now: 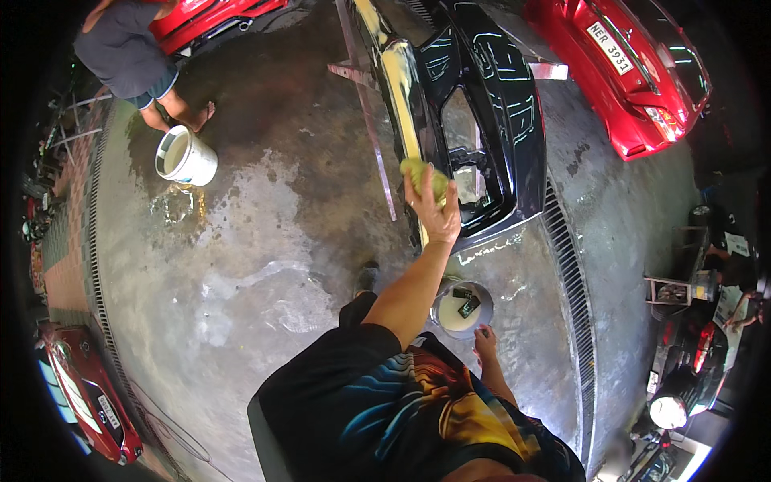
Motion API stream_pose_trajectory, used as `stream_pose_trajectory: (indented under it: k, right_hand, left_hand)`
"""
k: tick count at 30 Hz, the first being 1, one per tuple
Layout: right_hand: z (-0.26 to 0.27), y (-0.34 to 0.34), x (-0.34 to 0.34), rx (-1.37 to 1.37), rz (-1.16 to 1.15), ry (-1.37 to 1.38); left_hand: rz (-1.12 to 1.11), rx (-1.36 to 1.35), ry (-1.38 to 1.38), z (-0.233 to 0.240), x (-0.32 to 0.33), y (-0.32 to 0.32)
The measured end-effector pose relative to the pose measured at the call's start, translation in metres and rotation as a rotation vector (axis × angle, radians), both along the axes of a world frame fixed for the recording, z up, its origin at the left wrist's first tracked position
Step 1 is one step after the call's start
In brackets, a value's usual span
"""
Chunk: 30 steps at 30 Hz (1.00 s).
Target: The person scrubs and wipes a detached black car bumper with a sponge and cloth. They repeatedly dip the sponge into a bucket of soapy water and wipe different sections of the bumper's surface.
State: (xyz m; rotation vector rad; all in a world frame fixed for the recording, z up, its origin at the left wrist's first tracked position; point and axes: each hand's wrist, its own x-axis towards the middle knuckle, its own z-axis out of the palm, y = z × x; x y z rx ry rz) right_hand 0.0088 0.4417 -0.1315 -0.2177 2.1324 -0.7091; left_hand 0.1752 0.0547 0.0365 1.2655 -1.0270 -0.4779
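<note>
My left hand (435,208) presses a yellow-green sponge (426,179) onto the edge of a glossy black car bumper (524,126). Along that edge runs a pale yellow strip (402,90), partly under the sponge. The fingers are spread over the sponge, and its underside is hidden. My right hand (485,342) hangs low beside the rim of a round bucket (489,310), fingers loosely bent, with nothing visible in it. Cloudy liquid fills the bucket's lower part, and dark rectangular pieces (467,304) lie in it.
Metal stand bars (376,144) reach out beside the bumper. A white bucket (199,162) stands left, near a barefoot person (123,54) by a red car (211,24). Another red car (638,78) is at upper right. A floor drain grate (569,271) runs along the right.
</note>
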Motion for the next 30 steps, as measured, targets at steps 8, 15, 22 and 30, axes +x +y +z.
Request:
stream_pose_trajectory:
  k: [8, 15, 22, 30]
  right_hand:
    - [0.024, -0.053, 0.040, -0.195, 0.341, 0.199]
    - [0.009, -0.006, 0.040, 0.215, 0.339, 0.191]
    - [0.021, -0.014, 0.033, 0.193, 0.403, 0.190]
    - [0.008, -0.060, 0.026, -0.083, 0.636, 0.309]
  left_hand:
    - [0.092, -0.163, -0.101, 0.045, 0.063, -0.184]
    - [0.129, -0.239, 0.017, 0.084, 0.096, -0.338]
    - [0.080, -0.094, 0.229, 0.047, 0.092, -0.307]
    - [0.097, 0.200, 0.753, -0.034, 0.039, -0.099]
